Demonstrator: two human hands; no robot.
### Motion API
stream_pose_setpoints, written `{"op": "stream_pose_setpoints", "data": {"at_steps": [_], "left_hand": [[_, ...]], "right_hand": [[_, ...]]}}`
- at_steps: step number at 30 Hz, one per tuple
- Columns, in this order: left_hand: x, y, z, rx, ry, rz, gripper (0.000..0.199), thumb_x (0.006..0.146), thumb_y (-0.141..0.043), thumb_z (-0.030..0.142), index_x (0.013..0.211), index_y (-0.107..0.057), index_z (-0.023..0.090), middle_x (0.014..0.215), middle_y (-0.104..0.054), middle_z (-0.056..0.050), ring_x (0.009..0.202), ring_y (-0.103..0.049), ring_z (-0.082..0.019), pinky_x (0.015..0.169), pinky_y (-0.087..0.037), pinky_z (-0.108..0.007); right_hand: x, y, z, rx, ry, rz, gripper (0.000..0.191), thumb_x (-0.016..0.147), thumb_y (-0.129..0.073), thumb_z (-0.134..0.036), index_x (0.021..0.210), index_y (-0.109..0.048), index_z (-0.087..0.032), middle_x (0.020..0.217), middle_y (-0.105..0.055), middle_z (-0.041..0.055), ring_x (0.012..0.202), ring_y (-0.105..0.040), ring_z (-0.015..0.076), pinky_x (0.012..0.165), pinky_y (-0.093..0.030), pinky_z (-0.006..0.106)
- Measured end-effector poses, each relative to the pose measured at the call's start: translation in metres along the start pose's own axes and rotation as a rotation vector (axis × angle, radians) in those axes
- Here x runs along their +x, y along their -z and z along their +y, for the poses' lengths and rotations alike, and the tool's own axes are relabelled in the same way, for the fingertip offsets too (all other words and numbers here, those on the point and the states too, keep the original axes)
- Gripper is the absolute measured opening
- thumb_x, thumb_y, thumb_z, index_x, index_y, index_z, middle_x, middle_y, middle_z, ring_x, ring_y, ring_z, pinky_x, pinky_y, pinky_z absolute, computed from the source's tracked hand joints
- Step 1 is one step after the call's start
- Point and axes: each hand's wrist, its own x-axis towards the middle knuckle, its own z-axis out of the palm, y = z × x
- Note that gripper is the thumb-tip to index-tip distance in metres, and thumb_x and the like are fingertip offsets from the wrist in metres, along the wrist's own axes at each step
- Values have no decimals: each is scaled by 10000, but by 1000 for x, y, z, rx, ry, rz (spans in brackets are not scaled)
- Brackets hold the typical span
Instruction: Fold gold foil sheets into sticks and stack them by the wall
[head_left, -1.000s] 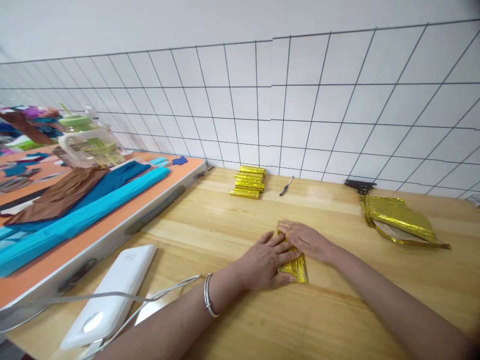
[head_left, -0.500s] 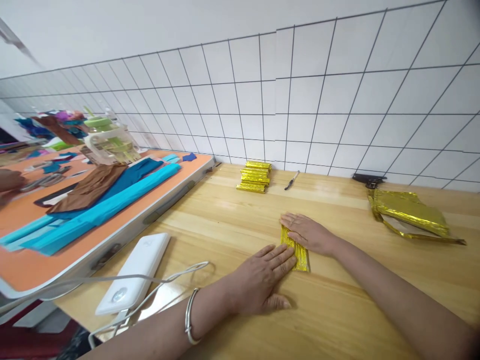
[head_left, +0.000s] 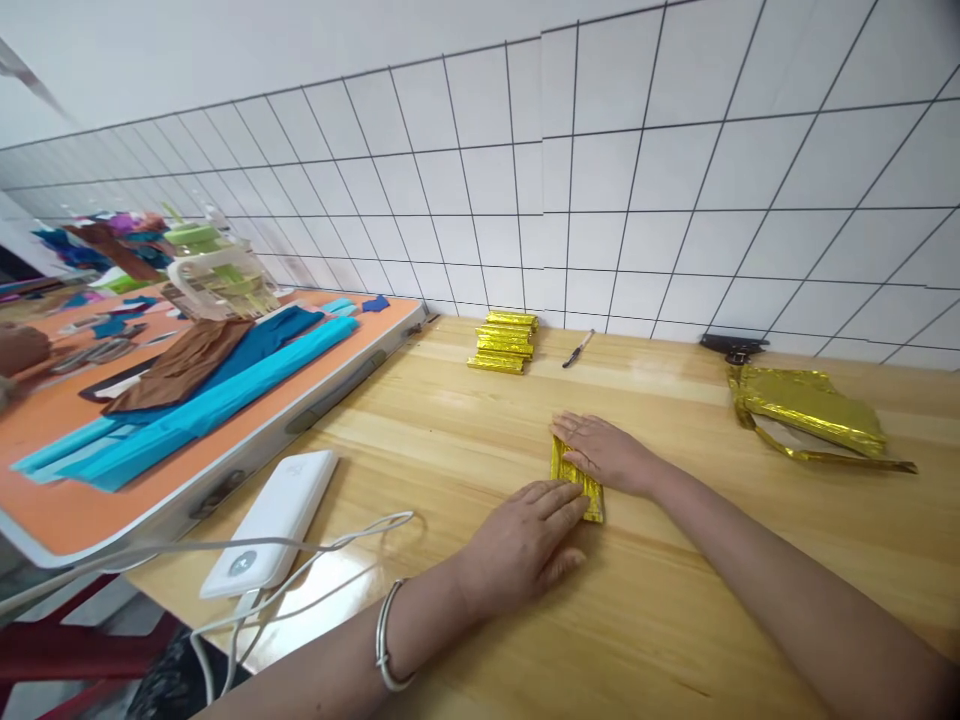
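A folded piece of shiny gold foil [head_left: 593,505] lies flat on the wooden table under both hands. My left hand [head_left: 517,540] rests across its near part, fingers stretched out and thumb apart. Lying over the far part is my right hand [head_left: 609,453], palm down with fingers extended. The hands cover much of the foil's middle. Beyond them, near the wall, several folded gold foil strips [head_left: 501,345] sit in a row. A pen [head_left: 578,349] lies to their right.
At the right are a larger stack of gold foil [head_left: 817,405] and a black clip-like object [head_left: 733,346]. A white power bank [head_left: 274,525] with cables lies at left. An orange board [head_left: 45,510] holds blue and brown cloth; another person's hand [head_left: 22,350] shows there.
The view has shifted slightly. My left hand's fingers have bent a little and its thumb has drawn closer to them. Both hands stay on the foil.
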Motion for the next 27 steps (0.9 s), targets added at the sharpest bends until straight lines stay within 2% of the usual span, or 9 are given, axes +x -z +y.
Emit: {"op": "stream_pose_setpoints", "data": {"at_steps": [5, 11, 15, 21, 27], "left_hand": [[5, -12, 9, 49, -45, -57, 584, 897, -343, 464, 1352, -347, 98, 1360, -402, -129, 1294, -290, -259, 1102, -234, -365], [9, -5, 19, 95, -25, -65, 711, 822, -405, 592, 1314, -385, 79, 1284, -447, -163, 1243, -335, -313, 1061, -275, -426], [12, -2, 25, 139, -25, -72, 744, 805, -368, 651, 1274, -422, 76, 1218, -482, -168, 1197, -371, -317, 1039, -286, -443], [12, 2, 28, 177, -35, -87, 696, 829, -327, 635, 1247, -443, 91, 1182, -502, -158, 1157, -401, -307, 999, -321, -443], [11, 2, 27, 208, -41, -80, 700, 845, -290, 627, 1258, -435, 80, 1246, -468, -161, 1188, -374, -310, 998, -319, -427]], "right_hand": [[0, -1, -1, -21, 8, 7, 533, 915, -300, -412, 1399, -290, -187, 1454, -289, 58, 1339, -220, 208, 1088, -188, 398], [-1, 2, -3, -14, -1, 5, 527, 925, -266, -423, 1399, -291, -193, 1461, -276, 54, 1340, -214, 200, 1090, -177, 385], [1, 2, 2, -19, -14, -20, 549, 924, -233, -467, 1412, -256, -218, 1475, -236, 34, 1349, -186, 198, 1096, -150, 380], [13, -1, 7, -79, -127, -5, 684, 881, -197, -598, 1436, -158, -200, 1496, -146, 49, 1360, -139, 214, 1095, -148, 381], [38, 1, 21, -152, -227, 61, 664, 900, -154, -557, 1421, -223, -151, 1478, -207, 93, 1353, -171, 223, 1088, -163, 405]]}}
